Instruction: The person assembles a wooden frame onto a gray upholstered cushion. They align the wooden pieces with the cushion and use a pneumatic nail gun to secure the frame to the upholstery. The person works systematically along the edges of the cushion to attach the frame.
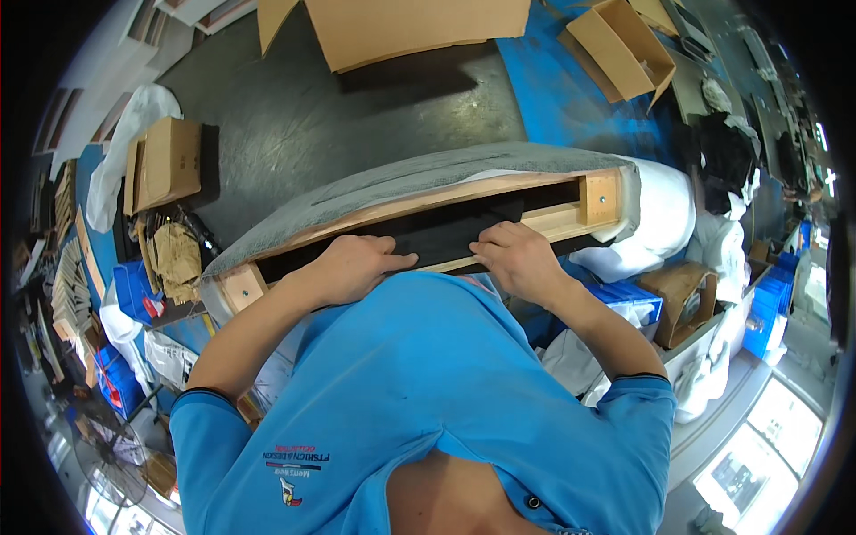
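A long wooden frame (599, 198) lies on its side in front of me, its top covered in grey fabric (401, 178) over white padding. Black cloth (446, 234) lines the inside of the frame. My left hand (352, 266) rests flat on the black cloth at the lower wooden rail, fingers pointing right. My right hand (517, 259) presses the same cloth against the rail, fingers curled over its edge. Both hands lie close together near the frame's middle. My blue shirt (428, 383) hides the part of the frame below them.
A dark worktable (294, 116) lies beyond the frame, with large cardboard sheets (410, 31) at its far edge. An open cardboard box (620, 49) sits on a blue surface at upper right. Another carton (165, 160) and crumpled brown paper (176, 259) lie left. White wrapped rolls (664, 214) and blue crates (767, 303) stand right.
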